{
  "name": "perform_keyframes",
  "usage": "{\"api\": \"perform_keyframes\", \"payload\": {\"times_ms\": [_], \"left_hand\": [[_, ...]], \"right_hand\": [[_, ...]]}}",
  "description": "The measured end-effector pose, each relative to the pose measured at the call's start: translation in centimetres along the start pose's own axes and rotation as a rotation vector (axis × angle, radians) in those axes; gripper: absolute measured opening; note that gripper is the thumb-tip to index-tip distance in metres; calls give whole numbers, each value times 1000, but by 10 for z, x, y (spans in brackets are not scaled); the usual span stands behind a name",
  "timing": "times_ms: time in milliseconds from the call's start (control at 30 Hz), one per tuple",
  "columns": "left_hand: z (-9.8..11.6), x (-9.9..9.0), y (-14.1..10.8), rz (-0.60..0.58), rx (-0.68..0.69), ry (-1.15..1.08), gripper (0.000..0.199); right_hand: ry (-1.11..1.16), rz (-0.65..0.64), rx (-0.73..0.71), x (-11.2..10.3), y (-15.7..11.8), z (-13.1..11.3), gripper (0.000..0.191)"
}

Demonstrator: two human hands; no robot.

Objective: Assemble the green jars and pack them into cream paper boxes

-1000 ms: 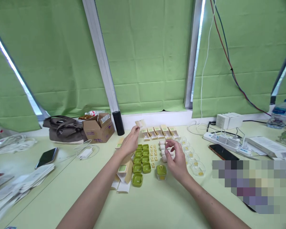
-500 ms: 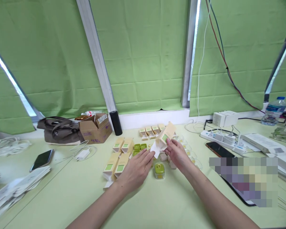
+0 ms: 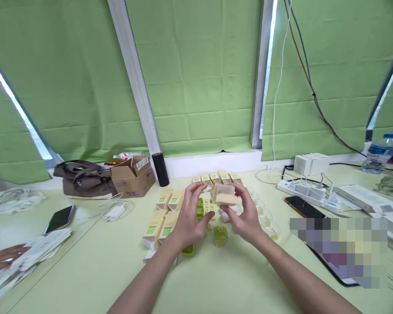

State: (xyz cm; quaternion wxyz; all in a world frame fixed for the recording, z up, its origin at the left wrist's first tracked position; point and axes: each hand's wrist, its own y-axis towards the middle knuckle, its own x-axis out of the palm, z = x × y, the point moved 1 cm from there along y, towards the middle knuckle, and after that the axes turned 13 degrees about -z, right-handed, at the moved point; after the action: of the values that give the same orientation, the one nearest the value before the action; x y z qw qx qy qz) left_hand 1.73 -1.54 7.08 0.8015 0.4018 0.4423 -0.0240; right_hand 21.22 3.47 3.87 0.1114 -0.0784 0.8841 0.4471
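Observation:
My right hand (image 3: 245, 216) grips a small beige carton (image 3: 226, 197) between thumb and fingers, its end turned toward me. My left hand (image 3: 190, 218) is left of the carton, thumb and fingers spread, apparently holding nothing. Below the carton is a clear square container with a green lid (image 3: 220, 233). Green lids (image 3: 200, 210) and small yellow pieces (image 3: 209, 204) lie between my hands, partly hidden. Beside my left wrist is another green piece (image 3: 188, 250). Clear containers (image 3: 264, 216) with yellow marks stand behind my right hand. Pale rolled items (image 3: 227, 214) are partly covered by it.
Beige cartons (image 3: 152, 229) stand at left, with more cartons (image 3: 215, 178) at the back. Around them are a cardboard box (image 3: 136, 179), black cylinder (image 3: 160, 169), bag (image 3: 81, 181), phones (image 3: 59, 219), and power strip (image 3: 301, 189). Another person's hand (image 3: 6, 257) rests on white packets (image 3: 36, 253).
The carton has turned from upright-tilted to end-on, still in my right hand. My left hand has come off its white flap and spread. Another person's hand has moved further into view at left.

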Motion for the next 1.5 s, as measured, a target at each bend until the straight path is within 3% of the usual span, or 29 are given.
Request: {"api": "perform_keyframes", "payload": {"times_ms": [167,333,467,600,900,1033,1133,1333,1500], "left_hand": [[-11,14,-9,117,135,169,54],[-17,22,-28,172,247,371,60],[-16,20,-32,232,295,460,56],[-17,19,-32,300,374,465,48],[-18,23,-33,293,352,436,52],[-17,24,-32,237,311,263,58],[-17,26,-33,212,239,-40,66],[-20,39,-35,201,-217,-715,44],[-16,39,-25,249,-287,-913,51]], "right_hand": [[-292,-82,-415,-8,-16,20,52],[-409,-74,-590,-11,-32,25,41],[-428,-81,-632,-8,-30,13,31],[-367,-79,-706,-5,-32,10,36],[-296,5,-495,-8,-36,22,69],[-282,-22,-495,-11,-32,18,75],[-252,-104,-491,-11,-33,14,78],[-211,-222,-422,-9,-38,11,77],[-221,-318,-342,-8,-36,4,70]]}}
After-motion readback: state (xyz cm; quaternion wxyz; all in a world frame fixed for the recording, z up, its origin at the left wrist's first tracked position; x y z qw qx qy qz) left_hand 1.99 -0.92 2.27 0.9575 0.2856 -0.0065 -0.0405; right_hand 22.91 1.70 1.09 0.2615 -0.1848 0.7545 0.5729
